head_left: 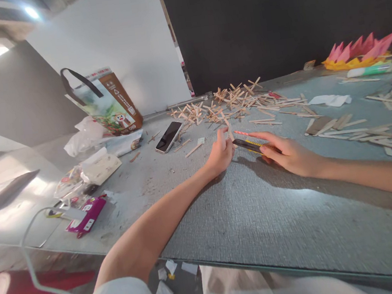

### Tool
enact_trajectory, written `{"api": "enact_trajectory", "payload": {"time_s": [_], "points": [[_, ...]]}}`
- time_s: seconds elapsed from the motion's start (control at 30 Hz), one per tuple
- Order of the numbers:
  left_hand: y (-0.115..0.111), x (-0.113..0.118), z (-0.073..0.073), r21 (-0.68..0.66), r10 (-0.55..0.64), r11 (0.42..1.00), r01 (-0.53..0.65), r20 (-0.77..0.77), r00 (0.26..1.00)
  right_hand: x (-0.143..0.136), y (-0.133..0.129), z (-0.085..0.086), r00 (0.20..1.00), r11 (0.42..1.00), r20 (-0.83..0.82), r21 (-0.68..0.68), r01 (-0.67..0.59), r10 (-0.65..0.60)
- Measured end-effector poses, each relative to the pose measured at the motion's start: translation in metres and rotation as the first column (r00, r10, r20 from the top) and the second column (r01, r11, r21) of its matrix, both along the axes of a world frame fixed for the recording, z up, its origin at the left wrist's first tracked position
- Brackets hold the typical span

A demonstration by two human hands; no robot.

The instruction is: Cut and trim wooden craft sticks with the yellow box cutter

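Near the middle of the grey table [205,218], my left hand [221,153] pinches a wooden craft stick [229,130] that points up and away from me. My right hand [287,154] is wrapped round a black and yellow utility knife [250,145]. The knife's front end lies close against the stick beside my left fingers; whether the blade touches the wood I cannot tell. A thin red and white strip [243,133] shows at my right index fingertip. Beyond both hands spreads a loose heap of craft sticks [233,101].
A phone [169,137] lies left of the heap, with a printed carrier bag [110,102] behind it. A purple packet [87,216] and a cable sit at the left edge. On the right are more sticks [363,132], a glue tube [373,70] and a pink paper flower [360,50].
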State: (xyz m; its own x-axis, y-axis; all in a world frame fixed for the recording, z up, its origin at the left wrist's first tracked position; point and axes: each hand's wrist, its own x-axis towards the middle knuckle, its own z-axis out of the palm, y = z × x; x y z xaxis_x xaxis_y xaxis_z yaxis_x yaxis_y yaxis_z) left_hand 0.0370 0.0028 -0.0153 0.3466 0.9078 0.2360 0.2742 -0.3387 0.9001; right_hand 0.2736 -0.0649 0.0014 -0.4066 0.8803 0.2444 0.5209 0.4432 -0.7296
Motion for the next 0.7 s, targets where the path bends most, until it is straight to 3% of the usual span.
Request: {"api": "enact_trajectory", "payload": {"time_s": [0.37,0.7], "points": [[0.0000,0.0002,0.0007,0.017,0.000,1.000,0.000,-0.011,1.000,-0.0032,-0.0016,0.0027,1.000,0.999,-0.003,-0.015,0.031,-0.031],[0.0007,0.0000,0.0007,0.030,0.003,1.000,-0.003,-0.023,1.000,0.0011,0.0046,-0.0021,0.997,0.997,0.082,0.074,0.006,-0.012]]}}
